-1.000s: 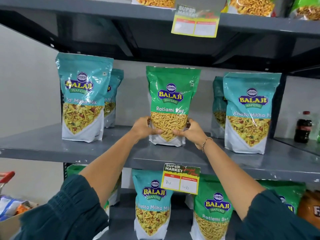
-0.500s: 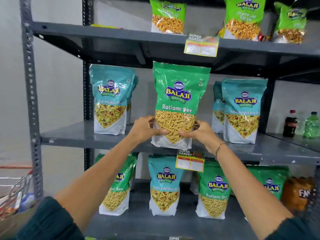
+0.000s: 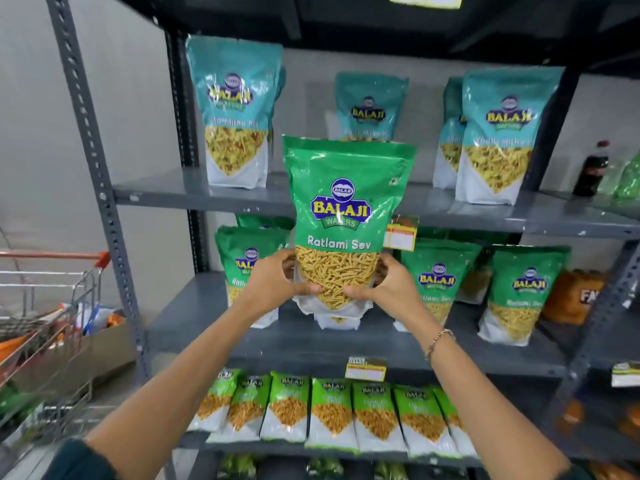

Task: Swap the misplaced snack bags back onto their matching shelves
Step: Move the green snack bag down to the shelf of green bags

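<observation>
Both arms outstretched, left hand (image 3: 273,280) and right hand (image 3: 388,285) fingers pinching upright green Ratlami Sev bag (image 3: 346,216)

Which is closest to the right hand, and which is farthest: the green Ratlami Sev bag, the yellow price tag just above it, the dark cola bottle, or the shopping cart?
1. Green Ratlami Sev bag: held in the right hand itself.
2. Yellow price tag: just above the hand, on the shelf edge.
3. Dark cola bottle: up on the far right.
4. Shopping cart: far left, past the left hand.
</observation>
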Tool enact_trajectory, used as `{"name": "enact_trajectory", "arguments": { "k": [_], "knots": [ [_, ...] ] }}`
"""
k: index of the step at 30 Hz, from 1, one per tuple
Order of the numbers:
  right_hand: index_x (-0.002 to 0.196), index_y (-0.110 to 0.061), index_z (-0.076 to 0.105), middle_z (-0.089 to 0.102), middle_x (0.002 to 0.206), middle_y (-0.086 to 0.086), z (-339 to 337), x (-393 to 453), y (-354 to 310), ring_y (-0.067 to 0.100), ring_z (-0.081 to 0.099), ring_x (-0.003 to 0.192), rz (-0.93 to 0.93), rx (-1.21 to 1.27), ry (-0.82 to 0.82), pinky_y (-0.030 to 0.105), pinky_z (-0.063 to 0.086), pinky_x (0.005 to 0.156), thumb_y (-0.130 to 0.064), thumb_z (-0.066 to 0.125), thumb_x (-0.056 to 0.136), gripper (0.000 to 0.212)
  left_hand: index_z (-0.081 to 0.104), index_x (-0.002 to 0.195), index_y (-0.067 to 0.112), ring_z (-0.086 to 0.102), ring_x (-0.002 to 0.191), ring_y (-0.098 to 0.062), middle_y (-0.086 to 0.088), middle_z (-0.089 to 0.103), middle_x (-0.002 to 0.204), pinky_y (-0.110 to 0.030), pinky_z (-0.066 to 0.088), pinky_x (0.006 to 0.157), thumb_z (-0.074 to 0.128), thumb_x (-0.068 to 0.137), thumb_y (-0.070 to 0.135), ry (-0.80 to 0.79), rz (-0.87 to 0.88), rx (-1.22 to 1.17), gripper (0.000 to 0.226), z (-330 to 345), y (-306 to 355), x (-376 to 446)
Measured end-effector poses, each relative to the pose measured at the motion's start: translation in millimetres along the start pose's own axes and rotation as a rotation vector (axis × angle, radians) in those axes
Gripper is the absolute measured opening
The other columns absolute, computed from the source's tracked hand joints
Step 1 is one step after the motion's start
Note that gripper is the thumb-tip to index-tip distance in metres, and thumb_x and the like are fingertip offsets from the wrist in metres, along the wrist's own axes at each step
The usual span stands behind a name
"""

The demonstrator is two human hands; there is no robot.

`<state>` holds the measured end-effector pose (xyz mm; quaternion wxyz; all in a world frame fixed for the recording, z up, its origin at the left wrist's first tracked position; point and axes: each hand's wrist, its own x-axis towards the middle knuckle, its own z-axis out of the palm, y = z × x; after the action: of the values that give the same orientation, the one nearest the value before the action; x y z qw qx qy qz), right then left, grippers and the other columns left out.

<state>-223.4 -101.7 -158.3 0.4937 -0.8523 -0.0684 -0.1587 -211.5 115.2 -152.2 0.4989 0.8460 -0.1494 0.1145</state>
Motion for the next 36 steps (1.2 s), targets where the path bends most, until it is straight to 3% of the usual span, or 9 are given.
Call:
{"name": "enact_trajectory", "arguments": {
  "k": [6,9,13,16,21,25,29,33,36],
  "knots": [
    [0.115,-0.012,0.049,0.063,0.107,0.000,56,-5,50,0.016,0.059,0.101,0.072,0.004,-0.079,0.026,0.044,0.086,-0.027,0.090,0.052,0.077,0.044,0.131,0.007,0.061,0.109,-0.023,-0.008,0.062,0.124,-0.032,0.048,0.097,0.090,0.047,0.036,-0.014,-0.180,0.089,0.100,14,-69,-8],
    [0.122,-0.011,0.045,0.063,0.118,0.007,86,6,75,0.022,0.058,0.111,0.104,-0.004,-0.129,0.025,0.042,0.088,-0.023,0.089,0.055,0.081,0.045,0.129,0.006,0.057,0.116,-0.027,-0.014,0.058,0.129,-0.028,0.043,0.095,0.090,0.050,0.028,-0.026,-0.264,0.064,0.094,25,-102,-4],
    [0.128,-0.008,0.038,0.059,0.125,0.012,123,27,101,0.026,0.054,0.115,0.150,-0.046,-0.196,0.023,0.039,0.087,-0.020,0.088,0.056,0.088,0.046,0.119,0.007,0.059,0.104,-0.029,-0.010,0.063,0.105,-0.032,0.046,0.085,0.089,0.050,0.029,-0.036,-0.362,0.125,0.084,34,-143,13],
    [0.129,-0.007,0.038,0.056,0.127,0.014,145,48,116,0.029,0.052,0.119,0.161,-0.075,-0.210,0.032,0.042,0.097,-0.020,0.088,0.054,0.091,0.046,0.117,0.005,0.057,0.091,-0.026,-0.005,0.057,0.092,-0.031,0.044,0.077,0.089,0.052,0.029,-0.026,-0.414,0.172,0.082,36,-166,29],
    [0.130,-0.006,0.034,0.057,0.126,0.015,171,79,128,0.030,0.058,0.109,0.159,-0.090,-0.248,0.038,0.047,0.090,-0.018,0.086,0.060,0.088,0.043,0.120,0.004,0.058,0.105,-0.030,-0.015,0.060,0.116,-0.041,0.049,0.091,0.089,0.053,0.025,0.009,-0.458,0.170,0.084,34,-191,51],
    [0.124,-0.003,0.035,0.060,0.119,0.018,185,93,137,0.033,0.060,0.105,0.160,-0.116,-0.275,0.044,0.049,0.087,-0.019,0.085,0.061,0.082,0.043,0.118,0.003,0.058,0.107,-0.032,-0.017,0.060,0.115,-0.043,0.050,0.091,0.089,0.052,0.024,0.030,-0.475,0.200,0.083,33,-205,61],
    [0.131,-0.002,0.030,0.058,0.126,0.018,186,98,146,0.033,0.057,0.110,0.155,-0.094,-0.279,0.042,0.049,0.090,-0.016,0.086,0.060,0.092,0.042,0.118,0.005,0.058,0.106,-0.031,-0.016,0.060,0.116,-0.046,0.050,0.091,0.089,0.052,0.023,0.023,-0.468,0.191,0.082,37,-213,65],
    [0.129,-0.004,0.035,0.059,0.124,0.016,181,97,153,0.030,0.058,0.108,0.140,-0.102,-0.326,0.032,0.046,0.084,-0.021,0.084,0.064,0.083,0.042,0.120,0.005,0.058,0.107,-0.032,-0.016,0.060,0.117,-0.041,0.047,0.090,0.087,0.057,0.027,-0.007,-0.451,0.216,0.080,38,-219,62],
    [0.130,-0.009,0.037,0.059,0.126,0.015,177,95,159,0.030,0.057,0.113,0.133,-0.119,-0.384,0.040,0.047,0.096,-0.022,0.081,0.068,0.078,0.041,0.122,0.001,0.057,0.110,-0.033,-0.017,0.059,0.120,-0.040,0.046,0.092,0.083,0.062,0.034,-0.003,-0.483,0.258,0.080,39,-221,59]
  ]
}}
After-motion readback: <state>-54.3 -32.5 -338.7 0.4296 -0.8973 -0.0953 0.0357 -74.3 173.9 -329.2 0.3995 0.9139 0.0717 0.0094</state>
